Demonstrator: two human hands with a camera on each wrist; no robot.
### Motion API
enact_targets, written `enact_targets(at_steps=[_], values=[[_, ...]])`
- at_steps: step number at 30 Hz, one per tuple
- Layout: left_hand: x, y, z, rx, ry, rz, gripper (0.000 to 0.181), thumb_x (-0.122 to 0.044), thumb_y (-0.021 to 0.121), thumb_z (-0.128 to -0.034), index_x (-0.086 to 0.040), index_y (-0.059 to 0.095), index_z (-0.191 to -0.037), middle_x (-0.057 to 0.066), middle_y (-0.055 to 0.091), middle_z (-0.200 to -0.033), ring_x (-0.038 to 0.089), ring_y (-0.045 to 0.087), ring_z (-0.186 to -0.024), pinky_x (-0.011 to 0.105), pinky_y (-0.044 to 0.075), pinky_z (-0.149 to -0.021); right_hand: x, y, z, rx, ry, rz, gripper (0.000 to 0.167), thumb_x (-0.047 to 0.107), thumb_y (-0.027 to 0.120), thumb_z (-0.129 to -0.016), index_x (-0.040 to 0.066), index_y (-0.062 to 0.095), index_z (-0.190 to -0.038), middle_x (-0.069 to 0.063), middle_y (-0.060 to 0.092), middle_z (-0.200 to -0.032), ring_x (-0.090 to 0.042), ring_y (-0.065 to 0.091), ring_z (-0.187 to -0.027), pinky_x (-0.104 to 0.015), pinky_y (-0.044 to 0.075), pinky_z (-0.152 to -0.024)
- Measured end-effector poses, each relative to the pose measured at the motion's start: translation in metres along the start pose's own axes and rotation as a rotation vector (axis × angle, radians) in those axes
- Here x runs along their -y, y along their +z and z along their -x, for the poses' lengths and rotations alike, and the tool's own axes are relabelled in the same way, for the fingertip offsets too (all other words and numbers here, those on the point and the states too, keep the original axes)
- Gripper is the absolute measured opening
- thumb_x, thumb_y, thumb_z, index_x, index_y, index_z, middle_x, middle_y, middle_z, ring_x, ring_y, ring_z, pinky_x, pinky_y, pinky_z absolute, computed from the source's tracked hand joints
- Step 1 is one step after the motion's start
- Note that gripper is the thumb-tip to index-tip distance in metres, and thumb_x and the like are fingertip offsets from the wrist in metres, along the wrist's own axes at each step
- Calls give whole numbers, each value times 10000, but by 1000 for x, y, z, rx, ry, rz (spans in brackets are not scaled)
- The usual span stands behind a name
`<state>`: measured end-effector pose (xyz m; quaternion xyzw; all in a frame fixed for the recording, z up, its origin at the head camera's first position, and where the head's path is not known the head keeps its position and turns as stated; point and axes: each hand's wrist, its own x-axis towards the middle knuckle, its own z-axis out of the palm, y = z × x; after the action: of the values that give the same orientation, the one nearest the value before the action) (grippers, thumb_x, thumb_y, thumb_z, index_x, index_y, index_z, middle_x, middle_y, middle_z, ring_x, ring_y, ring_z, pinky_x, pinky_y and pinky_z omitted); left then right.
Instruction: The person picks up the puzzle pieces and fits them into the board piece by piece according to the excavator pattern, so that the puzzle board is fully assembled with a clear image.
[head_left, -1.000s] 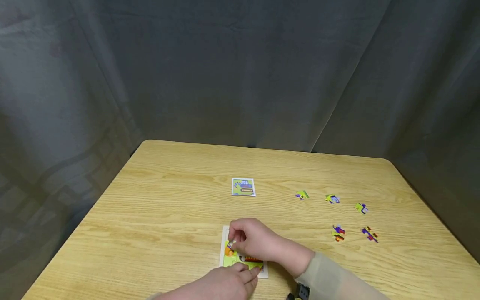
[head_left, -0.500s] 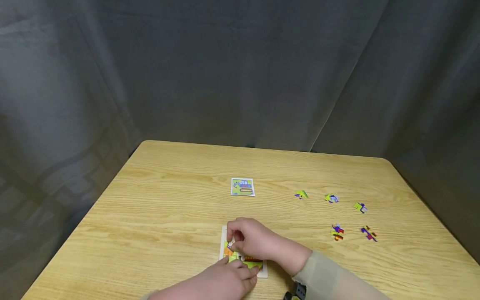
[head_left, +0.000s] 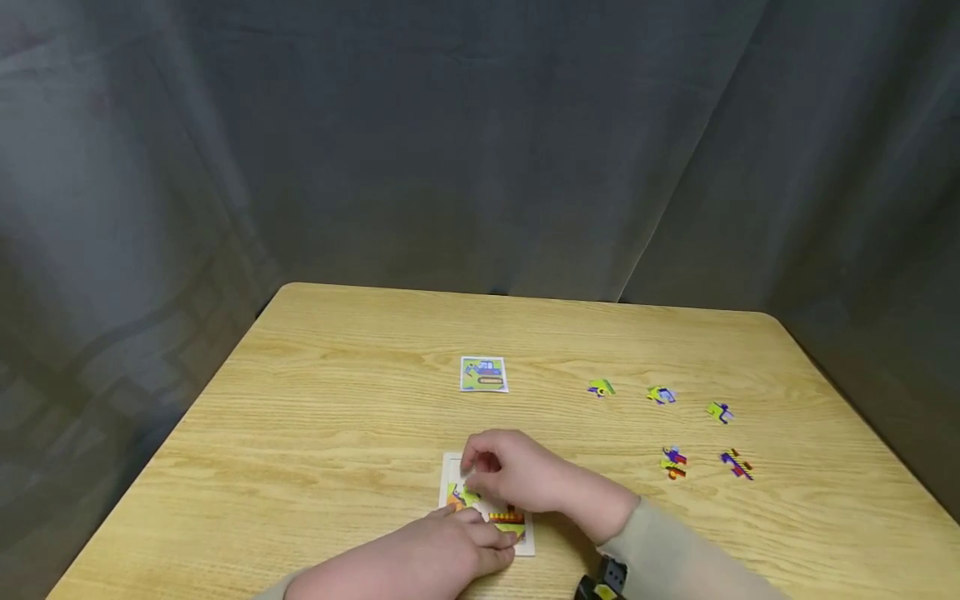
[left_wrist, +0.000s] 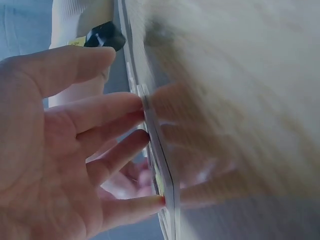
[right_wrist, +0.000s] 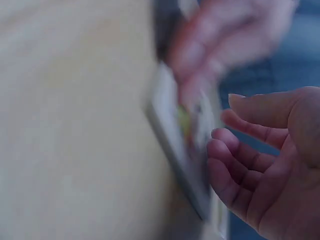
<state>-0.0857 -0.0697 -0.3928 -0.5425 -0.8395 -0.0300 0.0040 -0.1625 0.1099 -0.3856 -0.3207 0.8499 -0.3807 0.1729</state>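
Observation:
In the head view, a white-framed puzzle board (head_left: 529, 542) lies near the table's front with jigsaw pieces in it. My left hand (head_left: 442, 546) rests on its lower part, and the left wrist view shows nearly straight fingers (left_wrist: 120, 157) touching the board. My right hand (head_left: 521, 471) hovers over the upper part, just above a green puzzle piece (head_left: 462, 497) at the left side. In the right wrist view its fingers are loosely bent, thumb apart from them, with nothing seen between. Both hands hide parts of the board.
A small picture card (head_left: 483, 374) of an excavator lies beyond the board. Several loose puzzle pieces, among them a striped one (head_left: 737, 464) and a green one (head_left: 601, 387), are spread on the right of the wooden table (head_left: 337, 400). Dark grey curtains (head_left: 480, 150) surround it.
My right hand has let go of the green puzzle piece and drawn slightly up and right, uncovering it in the board. The left hand has shifted a little while staying on the board.

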Motion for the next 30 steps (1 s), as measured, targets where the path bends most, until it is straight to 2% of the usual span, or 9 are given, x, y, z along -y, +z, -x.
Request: enact_targets(at_steps=[5,8,11,16,20,24,30], values=[[-1,2,-1,-13,-7,-8,408,-302,695,-870,-214,693,-1268,-128,585,-1318,43,537,-1015,327,514,-841,-12,-45,23,-142,18,89,50,71,691,-906,101,669,-939,42,552,-743,-140,513,-677,-284,444,-587],[-2,2,0,12,-23,8,405,-332,671,-896,-213,685,-1282,-123,576,-1335,46,533,-1027,342,515,-855,-25,-77,45,-203,89,146,73,41,690,-898,79,658,-951,23,553,-765,-165,505,-681,-290,434,-564],[-2,2,1,27,-32,23,434,-393,665,-903,-207,676,-1295,-117,567,-1348,55,533,-1059,372,519,-872,-42,-106,71,-189,191,176,106,31,701,-886,72,642,-964,-4,555,-784,-186,504,-680,-308,432,-558],[-2,1,3,8,-24,8,425,-380,685,-895,-204,684,-1282,-116,574,-1335,55,540,-1058,380,526,-853,-81,-141,107,-102,308,188,192,-11,731,-836,37,618,-983,-43,535,-805,-207,488,-692,-337,425,-577],[-1,2,4,-10,-14,8,474,-462,666,-893,-188,687,-1278,-101,578,-1335,64,547,-1056,390,533,-833,-105,-150,122,-74,349,127,265,-16,766,-801,8,563,-970,-51,480,-779,-206,448,-696,-309,387,-578],[-2,2,5,-16,-12,7,435,-407,674,-901,-192,685,-1279,-104,578,-1335,66,544,-1050,394,532,-841,-116,-146,128,-79,357,65,346,8,797,-777,8,490,-936,-39,423,-737,-192,415,-662,-292,344,-554],[-2,2,6,-45,1,-6,471,-470,675,-890,-190,689,-1269,-102,587,-1314,57,539,-1010,380,528,-843,-117,-137,130,-101,362,149,350,50,832,-751,38,502,-866,-24,451,-743,-178,429,-669,-284,348,-569]])
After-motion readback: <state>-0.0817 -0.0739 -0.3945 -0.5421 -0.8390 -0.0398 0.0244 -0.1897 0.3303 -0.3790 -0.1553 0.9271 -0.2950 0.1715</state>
